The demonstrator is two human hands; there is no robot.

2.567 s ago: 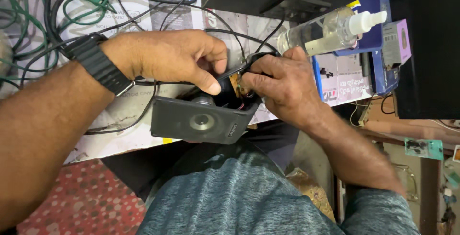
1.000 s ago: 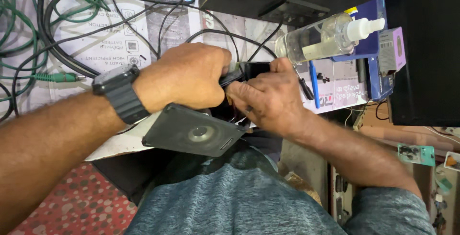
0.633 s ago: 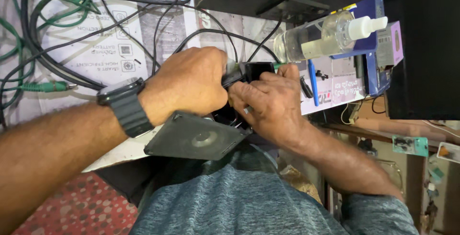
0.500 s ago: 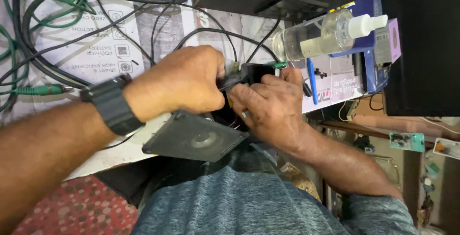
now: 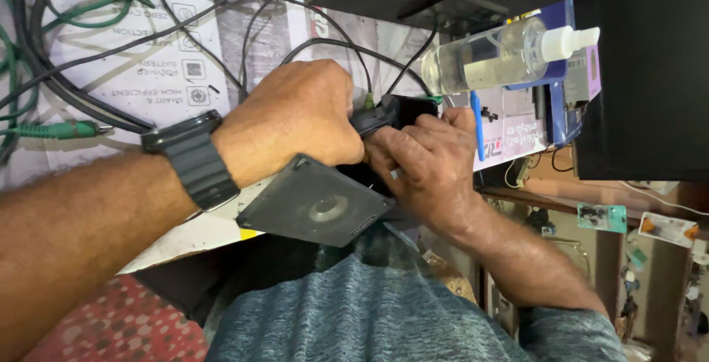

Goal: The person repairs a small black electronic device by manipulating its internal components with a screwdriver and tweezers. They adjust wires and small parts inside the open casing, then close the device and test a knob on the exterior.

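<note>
- Clearly both hands crowd one small spot: the left hand (image 5: 295, 118), with a black wristwatch (image 5: 193, 159) on its wrist, is curled shut over a small black plastic connector piece (image 5: 375, 120), and the right hand (image 5: 425, 166) pinches the same piece from the other side, fingers bent tight. A slip is likely if either grip shifts, since little of the piece shows between them.
- The flat dark grey square device with a round centre (image 5: 316, 205) sits just under the hands, resting on the person's lap at the bench edge, tilted. It looks poorly supported, so a hard push could tip it off toward the floor.
- Thin black cables (image 5: 325, 41) run from the held piece up across the printed white sheet (image 5: 148, 59). A sharp pull may strain them where they join; the joint itself is hidden by fingers.
- The clear plastic pump bottle with a white nozzle (image 5: 495, 56) lies on its side just beyond the right hand. A jerk of the knuckles could knock it, and liquid might leak near the wiring.
- Green cables (image 5: 52, 129) loop at the left, near the forearm; a sweep of the arm could snag them.
</note>
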